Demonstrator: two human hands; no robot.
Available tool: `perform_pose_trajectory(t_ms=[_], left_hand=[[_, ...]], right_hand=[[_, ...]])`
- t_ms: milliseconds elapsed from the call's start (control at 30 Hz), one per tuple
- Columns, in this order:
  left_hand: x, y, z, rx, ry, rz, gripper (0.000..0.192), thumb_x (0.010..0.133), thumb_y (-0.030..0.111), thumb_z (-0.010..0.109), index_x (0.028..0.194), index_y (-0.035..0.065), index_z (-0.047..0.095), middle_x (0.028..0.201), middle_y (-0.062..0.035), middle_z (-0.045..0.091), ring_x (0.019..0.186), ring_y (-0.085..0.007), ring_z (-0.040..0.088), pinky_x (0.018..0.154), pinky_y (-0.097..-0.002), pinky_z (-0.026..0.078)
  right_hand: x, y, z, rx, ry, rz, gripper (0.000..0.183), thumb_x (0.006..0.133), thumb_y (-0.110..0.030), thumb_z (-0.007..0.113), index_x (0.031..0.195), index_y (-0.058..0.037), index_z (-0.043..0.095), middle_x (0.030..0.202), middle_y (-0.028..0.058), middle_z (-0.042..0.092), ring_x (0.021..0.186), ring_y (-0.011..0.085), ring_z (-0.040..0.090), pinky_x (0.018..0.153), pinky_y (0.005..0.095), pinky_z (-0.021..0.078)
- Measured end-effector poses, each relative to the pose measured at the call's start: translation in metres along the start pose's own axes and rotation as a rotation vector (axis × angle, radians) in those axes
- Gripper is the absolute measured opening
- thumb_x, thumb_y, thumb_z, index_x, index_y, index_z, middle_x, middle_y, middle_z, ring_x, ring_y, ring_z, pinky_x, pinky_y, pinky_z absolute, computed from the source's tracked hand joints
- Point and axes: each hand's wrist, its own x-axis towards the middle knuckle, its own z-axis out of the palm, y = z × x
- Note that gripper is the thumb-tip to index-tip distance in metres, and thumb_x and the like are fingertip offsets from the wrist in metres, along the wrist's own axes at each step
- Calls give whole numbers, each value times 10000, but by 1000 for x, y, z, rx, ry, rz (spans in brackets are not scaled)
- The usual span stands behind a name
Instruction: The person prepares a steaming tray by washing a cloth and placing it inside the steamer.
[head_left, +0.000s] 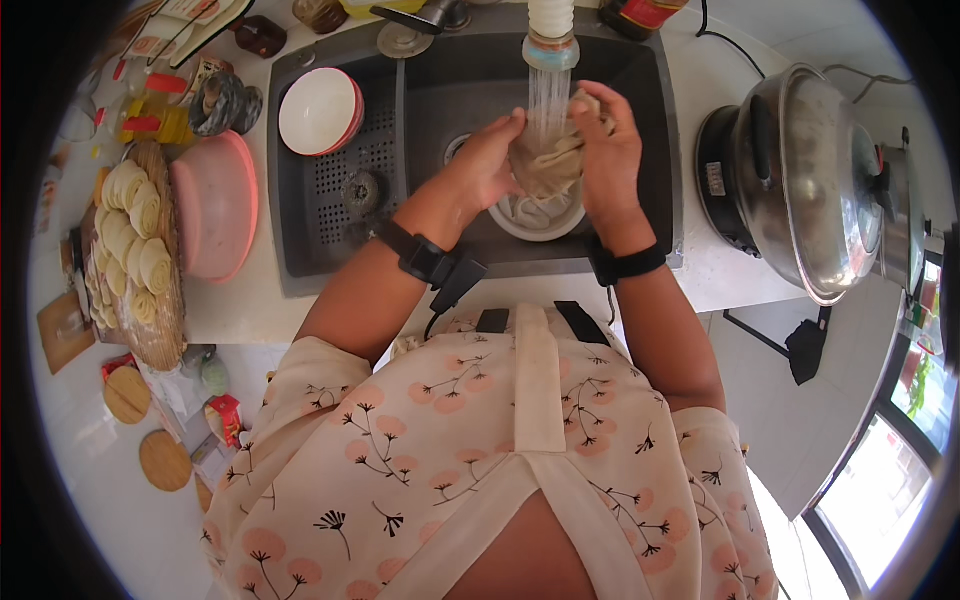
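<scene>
Under the running water from the faucet spout, a wet beige cloth hangs in folds. My right hand grips its upper right part, with a bunched piece between thumb and fingers. At the cloth's left edge is my left hand, thumb raised; its fingers are partly hidden, so its hold is unclear. Just below the cloth, a white bowl stands in the dark sink basin with pale, wet material in it. The cloth covers part of that bowl.
In the left basin are a white bowl with a red rim and a scouring pad. A pink basin and a board of rolled dough stand farther left. On the right is a lidded metal pot.
</scene>
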Motion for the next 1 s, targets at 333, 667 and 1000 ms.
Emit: perform_pose_trajectory(t_ms=[333,667,1000], left_hand=[[-12,-11,23,-292,23,20,349,1023,307,391,1200,35,517,1174,-98,588,1087,-249,559,973,-429,453],[16,-9,-7,-419,-140,247,236,998,225,469,1148,56,538,1009,-94,622,906,-220,621,782,-345,530],[-2,7,-46,-116,178,275,98,936,151,540,990,70,544,790,-69,555,608,-146,514,439,-283,361]], right_hand=[[9,39,19,-806,14,-369,258,860,-160,626,1096,-57,597,1022,171,619,1001,368,555,913,461,415],[2,28,37,-737,-331,-696,301,967,-161,474,1227,-28,545,1146,186,606,1053,349,567,927,428,426],[37,109,-50,-1051,-750,117,443,882,-240,599,1279,-50,552,1204,203,610,1102,375,581,958,408,459]])
